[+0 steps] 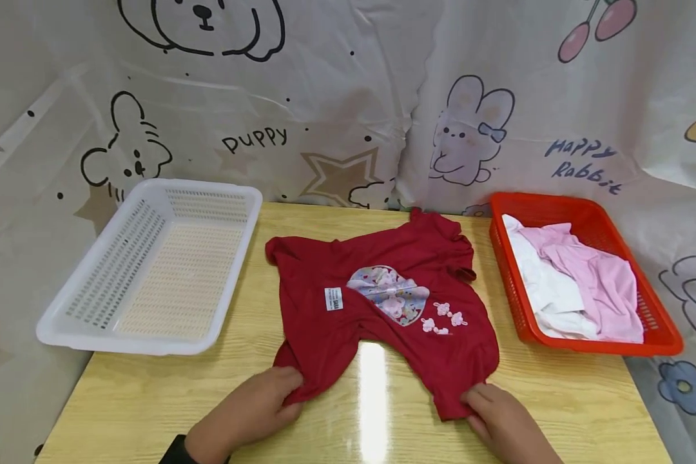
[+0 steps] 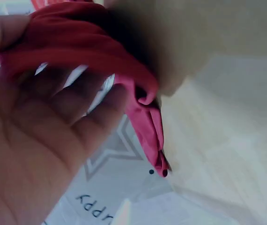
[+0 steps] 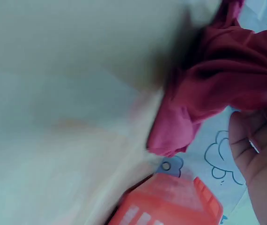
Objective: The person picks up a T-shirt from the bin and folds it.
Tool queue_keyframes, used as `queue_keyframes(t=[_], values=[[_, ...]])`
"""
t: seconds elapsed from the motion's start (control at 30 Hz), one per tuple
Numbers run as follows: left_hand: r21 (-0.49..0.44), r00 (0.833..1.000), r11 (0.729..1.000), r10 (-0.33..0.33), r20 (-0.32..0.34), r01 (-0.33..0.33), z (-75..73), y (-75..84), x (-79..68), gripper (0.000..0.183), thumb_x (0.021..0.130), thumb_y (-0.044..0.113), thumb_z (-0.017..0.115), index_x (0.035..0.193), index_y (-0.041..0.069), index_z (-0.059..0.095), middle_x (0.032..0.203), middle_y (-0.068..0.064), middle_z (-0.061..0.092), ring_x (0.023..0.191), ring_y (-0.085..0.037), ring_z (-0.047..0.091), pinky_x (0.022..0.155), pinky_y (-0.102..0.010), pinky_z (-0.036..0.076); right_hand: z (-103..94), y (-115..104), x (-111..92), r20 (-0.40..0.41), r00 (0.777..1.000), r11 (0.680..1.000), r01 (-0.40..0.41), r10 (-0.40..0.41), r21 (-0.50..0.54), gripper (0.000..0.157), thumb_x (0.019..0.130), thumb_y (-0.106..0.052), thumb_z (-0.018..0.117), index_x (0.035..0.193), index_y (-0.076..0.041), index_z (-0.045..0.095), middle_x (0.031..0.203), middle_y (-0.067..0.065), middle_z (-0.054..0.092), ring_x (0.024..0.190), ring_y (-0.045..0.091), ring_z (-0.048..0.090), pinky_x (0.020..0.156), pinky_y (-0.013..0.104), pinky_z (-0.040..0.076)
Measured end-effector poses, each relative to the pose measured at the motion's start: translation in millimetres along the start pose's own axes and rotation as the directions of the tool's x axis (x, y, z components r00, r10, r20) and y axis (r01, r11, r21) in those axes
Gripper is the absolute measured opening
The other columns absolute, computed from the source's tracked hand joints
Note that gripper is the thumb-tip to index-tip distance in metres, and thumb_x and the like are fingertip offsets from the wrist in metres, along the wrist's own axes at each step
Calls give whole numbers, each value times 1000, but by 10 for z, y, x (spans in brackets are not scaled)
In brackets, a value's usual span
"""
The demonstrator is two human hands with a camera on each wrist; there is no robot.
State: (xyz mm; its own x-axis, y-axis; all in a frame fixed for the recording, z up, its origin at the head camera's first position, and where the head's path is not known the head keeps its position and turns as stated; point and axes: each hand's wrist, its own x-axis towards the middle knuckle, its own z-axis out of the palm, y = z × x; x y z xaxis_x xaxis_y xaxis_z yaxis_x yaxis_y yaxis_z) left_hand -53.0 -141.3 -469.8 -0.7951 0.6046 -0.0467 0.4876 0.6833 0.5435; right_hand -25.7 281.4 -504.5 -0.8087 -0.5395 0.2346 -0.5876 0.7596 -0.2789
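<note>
A dark red shirt (image 1: 319,335) lies rumpled on the table, its printed heart-like patch, small pink appliqués and a white label facing up. My left hand (image 1: 252,409) pinches its near left corner between thumb and fingers. At the near right corner, my right hand (image 1: 507,419) grips the fabric the same way. The near edge arches away between the hands. In the left wrist view, the red cloth (image 2: 77,42) passes over the fingers of my left hand (image 2: 35,140). The right wrist view has bunched red cloth (image 3: 218,75) beside my right hand (image 3: 264,145).
A white plastic basket (image 1: 223,290) stands at the left of the wooden table (image 1: 325,438). On the right, a red basket (image 1: 501,277) holds a white cloth (image 1: 548,290) and a pink one (image 1: 606,277). A printed curtain (image 1: 348,96) hangs behind the table.
</note>
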Motion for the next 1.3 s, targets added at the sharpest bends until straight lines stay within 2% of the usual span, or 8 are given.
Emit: queue_keyframes(t=[0.17,0.37,0.47,0.63,0.87,1.0,1.17,1.3], values=[[14,993,994,-109,41,108,-86,58,21,24,80,39,70,77,19,58,75,8,52,68,-6,44,59,-27,44,-142,-74,79,238,970,986,-89,54,140,24,79,-28,73,100,-20,65,92,-14,55,82,4,49,70,29,51],[20,917,959,-265,-299,284,-225,-108,778,16,84,22,66,74,15,55,67,1,49,62,-12,47,53,-31,43,-362,231,929,-34,982,969,-179,187,168,18,84,-13,65,101,-8,64,95,5,65,90,20,58,78,46,50],[66,886,944,-279,-370,324,-118,-307,1180,12,85,19,64,91,10,63,88,-8,58,82,-21,53,65,-37,52,-170,462,1403,-9,964,950,-261,266,170,26,88,-9,59,111,0,59,110,19,60,103,31,54,90,52,45],[180,903,891,-383,-196,417,9,-538,1459,59,86,35,62,137,9,46,138,-23,40,126,-42,31,88,-59,46,266,758,1698,257,892,908,-407,373,96,63,87,-24,61,137,7,37,142,35,29,131,48,22,105,63,25],[194,861,843,-507,-27,502,-118,-733,1466,90,78,56,64,147,11,29,153,-23,18,135,-46,10,93,-71,34,206,1003,1709,365,755,815,-579,544,-18,92,81,-46,63,145,5,21,150,35,4,131,57,-2,103,71,14],[187,864,845,-500,-61,502,-236,-864,1540,88,81,53,64,147,8,27,152,-24,18,136,-44,11,96,-71,31,160,1029,1833,371,730,783,-622,574,11,91,83,-47,61,145,6,20,149,37,1,130,58,-4,99,76,13],[267,881,867,-320,-348,420,-212,-824,1605,55,84,30,67,129,3,49,130,-27,43,121,-43,36,87,-58,45,226,1078,1929,324,702,731,-681,635,44,87,84,-45,60,145,4,22,149,37,0,130,58,-4,96,80,11],[230,872,909,-224,-436,349,-71,-527,1443,25,82,22,69,97,3,61,95,-17,55,90,-32,51,65,-47,51,237,1069,1839,130,771,760,-637,624,129,73,85,-34,60,139,7,34,146,38,17,131,53,12,101,72,18]])
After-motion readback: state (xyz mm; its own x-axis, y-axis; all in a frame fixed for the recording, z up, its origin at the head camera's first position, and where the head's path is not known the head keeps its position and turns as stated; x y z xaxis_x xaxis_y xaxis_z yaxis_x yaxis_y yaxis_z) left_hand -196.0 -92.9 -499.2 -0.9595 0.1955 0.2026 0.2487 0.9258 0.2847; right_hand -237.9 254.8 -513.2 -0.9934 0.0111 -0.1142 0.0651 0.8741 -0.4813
